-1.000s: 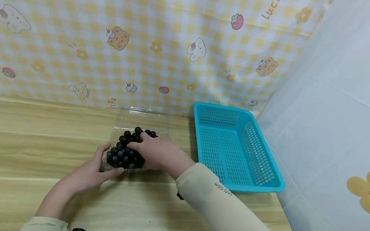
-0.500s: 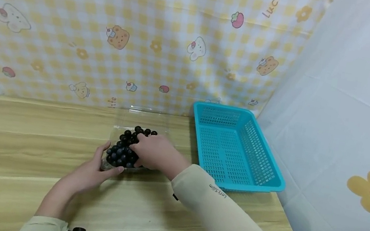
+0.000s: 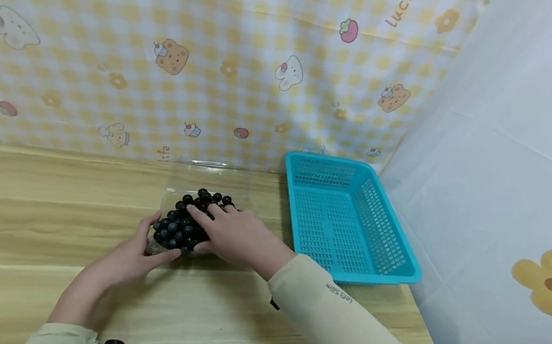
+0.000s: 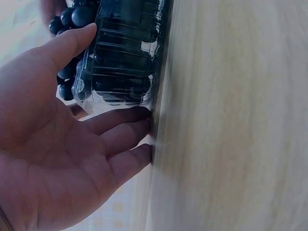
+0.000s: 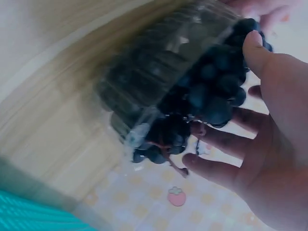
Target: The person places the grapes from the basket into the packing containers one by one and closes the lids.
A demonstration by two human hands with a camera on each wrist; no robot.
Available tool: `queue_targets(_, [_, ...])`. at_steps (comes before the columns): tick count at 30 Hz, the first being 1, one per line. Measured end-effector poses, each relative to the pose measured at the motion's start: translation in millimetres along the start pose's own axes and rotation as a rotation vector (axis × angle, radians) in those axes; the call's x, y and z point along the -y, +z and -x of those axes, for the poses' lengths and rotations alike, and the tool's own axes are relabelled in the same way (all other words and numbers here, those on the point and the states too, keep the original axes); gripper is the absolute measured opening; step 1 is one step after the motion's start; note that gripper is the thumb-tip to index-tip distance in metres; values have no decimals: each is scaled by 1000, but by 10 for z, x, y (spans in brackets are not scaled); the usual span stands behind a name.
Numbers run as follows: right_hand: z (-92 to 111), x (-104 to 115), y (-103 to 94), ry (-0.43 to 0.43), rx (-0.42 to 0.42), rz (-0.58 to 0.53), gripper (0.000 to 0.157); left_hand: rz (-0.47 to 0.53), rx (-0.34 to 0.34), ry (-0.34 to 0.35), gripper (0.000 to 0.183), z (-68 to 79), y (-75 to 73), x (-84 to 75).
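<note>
A bunch of dark grapes [image 3: 173, 229] fills a clear plastic container [image 4: 122, 67], heaped above its rim. The container's transparent lid [image 3: 209, 178] is folded back toward the curtain. My left hand [image 3: 132, 260] holds the container's near left corner, thumb on the near side and fingers along the end. My right hand [image 3: 240, 238] lies over the right part of the bunch with fingers spread across the top and thumb [image 5: 255, 50] against the grapes. A brown stem [image 5: 168, 159] sticks out at the bunch's end in the right wrist view.
A turquoise mesh basket [image 3: 343, 226] stands to the right on the wooden table [image 3: 27, 216]. Behind the table hangs a yellow checked curtain [image 3: 235, 86]. A white sheet [image 3: 513, 193] borders the right side.
My right hand's fingers, more bent half a second ago, now spread wider over the grapes. The left hand stays at the container's corner. The head view has shifted slightly.
</note>
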State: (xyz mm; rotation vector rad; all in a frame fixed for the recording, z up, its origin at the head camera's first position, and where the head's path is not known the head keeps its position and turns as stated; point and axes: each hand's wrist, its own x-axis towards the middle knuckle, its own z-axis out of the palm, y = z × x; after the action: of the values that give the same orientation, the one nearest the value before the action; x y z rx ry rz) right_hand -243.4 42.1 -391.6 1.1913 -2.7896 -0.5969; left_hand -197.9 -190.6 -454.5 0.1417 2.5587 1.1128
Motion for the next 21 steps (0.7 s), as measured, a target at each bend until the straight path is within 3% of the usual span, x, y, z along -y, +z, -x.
queue_targets(8, [-5, 156, -124, -130, -235, 88, 54, 18, -1, 27, 113, -27, -3, 36])
queue_targets(14, [-137, 227, -146, -136, -160, 32, 51, 20, 6, 26, 111, -16, -12, 67])
queue_targets(21, [-280, 202, -96, -148, -66, -197, 44, 20, 8, 20, 112, -2, -18, 38])
